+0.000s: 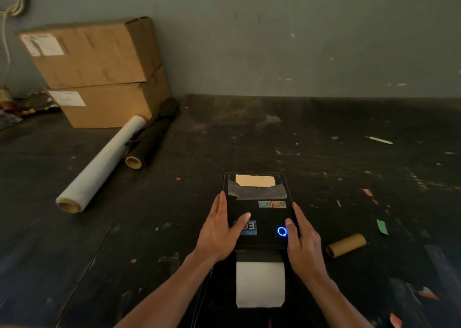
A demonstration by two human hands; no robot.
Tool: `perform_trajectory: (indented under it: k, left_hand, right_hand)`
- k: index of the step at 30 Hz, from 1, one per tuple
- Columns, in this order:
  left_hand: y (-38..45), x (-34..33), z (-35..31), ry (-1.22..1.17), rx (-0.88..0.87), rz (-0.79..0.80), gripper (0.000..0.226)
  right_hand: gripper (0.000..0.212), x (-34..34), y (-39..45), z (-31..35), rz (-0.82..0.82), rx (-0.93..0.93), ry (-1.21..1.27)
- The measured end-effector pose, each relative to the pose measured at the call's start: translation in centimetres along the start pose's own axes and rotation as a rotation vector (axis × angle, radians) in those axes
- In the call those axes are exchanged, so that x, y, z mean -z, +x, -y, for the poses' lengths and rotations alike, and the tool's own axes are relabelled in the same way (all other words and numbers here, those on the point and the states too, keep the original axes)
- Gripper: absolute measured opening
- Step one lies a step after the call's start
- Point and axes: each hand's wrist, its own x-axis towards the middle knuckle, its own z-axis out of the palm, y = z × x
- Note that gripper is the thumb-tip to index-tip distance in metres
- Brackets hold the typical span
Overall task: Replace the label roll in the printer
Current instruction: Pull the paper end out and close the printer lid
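The black printer (pixel 259 210) sits at the lower middle of the frame on a dark, scuffed table (pixel 324 133). A blue ring light (pixel 282 231) glows on its lid, and a strip of white label paper (pixel 260 284) comes out of its near end. The left hand (pixel 219 230) lies along the printer's left edge, fingers straight and together, thumb on the lid. The right hand (pixel 300 240) lies along the right edge the same way, thumb beside the light. An empty cardboard core (pixel 346 245) lies just right of the printer, with a green scrap (pixel 382 226) above it. At middle left lie a white film roll (pixel 99 165) and a dark roll (pixel 149 138) side by side. Two stacked cardboard boxes (pixel 99 73) stand against the wall in the upper left.
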Motion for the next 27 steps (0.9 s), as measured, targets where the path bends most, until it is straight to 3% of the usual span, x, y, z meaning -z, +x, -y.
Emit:
perform_trajectory:
  k: [27]
  left_hand:
    - [-0.43, 0.52, -0.78, -0.011, 0.018, 0.016, 0.095]
  right_hand:
    - [0.055, -0.23, 0.34, -0.59, -0.025, 0.043, 0.023]
